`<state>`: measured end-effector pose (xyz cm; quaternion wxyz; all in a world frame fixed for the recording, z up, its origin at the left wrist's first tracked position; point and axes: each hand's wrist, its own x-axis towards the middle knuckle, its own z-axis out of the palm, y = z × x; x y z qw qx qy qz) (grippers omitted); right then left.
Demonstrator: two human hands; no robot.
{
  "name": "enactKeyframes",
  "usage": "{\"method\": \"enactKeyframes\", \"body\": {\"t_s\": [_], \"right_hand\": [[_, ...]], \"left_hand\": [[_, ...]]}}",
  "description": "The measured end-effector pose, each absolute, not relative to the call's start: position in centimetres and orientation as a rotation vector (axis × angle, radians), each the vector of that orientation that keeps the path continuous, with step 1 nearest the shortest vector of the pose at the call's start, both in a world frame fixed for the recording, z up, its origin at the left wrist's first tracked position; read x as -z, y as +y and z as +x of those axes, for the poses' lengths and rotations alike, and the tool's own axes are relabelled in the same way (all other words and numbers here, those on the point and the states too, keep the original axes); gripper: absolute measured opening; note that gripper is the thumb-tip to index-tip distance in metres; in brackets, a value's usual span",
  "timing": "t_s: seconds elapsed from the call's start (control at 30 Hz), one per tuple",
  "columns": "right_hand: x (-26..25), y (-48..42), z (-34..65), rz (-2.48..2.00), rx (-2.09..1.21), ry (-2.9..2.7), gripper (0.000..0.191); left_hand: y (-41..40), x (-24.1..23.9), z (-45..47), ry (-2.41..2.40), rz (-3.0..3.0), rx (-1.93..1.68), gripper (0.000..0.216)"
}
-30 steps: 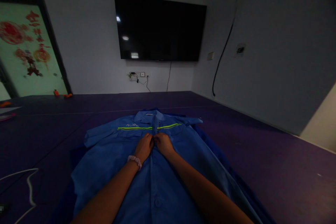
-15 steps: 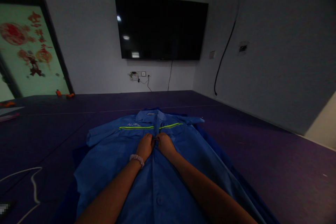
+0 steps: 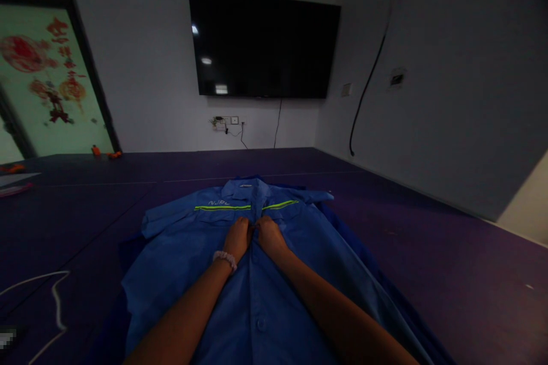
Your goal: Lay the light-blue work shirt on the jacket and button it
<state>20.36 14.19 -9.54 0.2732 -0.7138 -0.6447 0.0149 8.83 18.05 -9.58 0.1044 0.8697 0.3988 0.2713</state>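
Note:
A blue short-sleeved work shirt [image 3: 184, 274] lies spread out front side up, its collar pointing away from me. Yellow-green stripes and pale lettering cross its chest. My left hand [image 3: 238, 238], with a scrunchie [image 3: 225, 259] round the wrist, pinches the front placket just below the stripes. Close beside it, my right hand [image 3: 270, 238] pinches the placket's other side, the fingertips of both almost meeting. A button there is hidden by the fingers, if there is one. Lower down the placket, a button [image 3: 261, 324] shows. Darker blue cloth [image 3: 122, 319] sticks out from under the shirt.
The shirt rests on a wide purple surface [image 3: 428, 239]. A white cable [image 3: 57, 302] lies at the left. Small orange items [image 3: 95, 150] sit near the glass door [image 3: 64, 85]. A television [image 3: 265, 45] hangs on the far wall, and a black cable [image 3: 368, 82] hangs at the right.
Both hands stay at the same spot on the placket, with only slight finger movement. The shirt lies as before.

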Motion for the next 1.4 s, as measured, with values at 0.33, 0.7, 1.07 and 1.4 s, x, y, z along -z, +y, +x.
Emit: {"method": "enactKeyframes", "body": {"t_s": [0.33, 0.7, 1.07, 1.4], "right_hand": [[9.5, 13.7, 20.3, -1.905, -0.042, -1.715, 0.033], [9.5, 13.7, 20.1, -1.869, -0.022, -1.675, 0.025], [9.7, 13.7, 20.3, -1.776, -0.041, -1.64, 0.025], [10.2, 14.2, 21.0, -1.621, -0.076, -1.634, 0.029]], "left_hand": [[18.3, 9.4, 8.7, 1.215, 2.557, -0.789, 0.016], [18.0, 9.3, 8.6, 1.25, 2.618, -0.777, 0.017], [18.1, 8.9, 8.1, 1.213, 2.603, -0.827, 0.012], [17.5, 8.3, 7.8, 0.972, 2.576, -0.875, 0.011]]}}
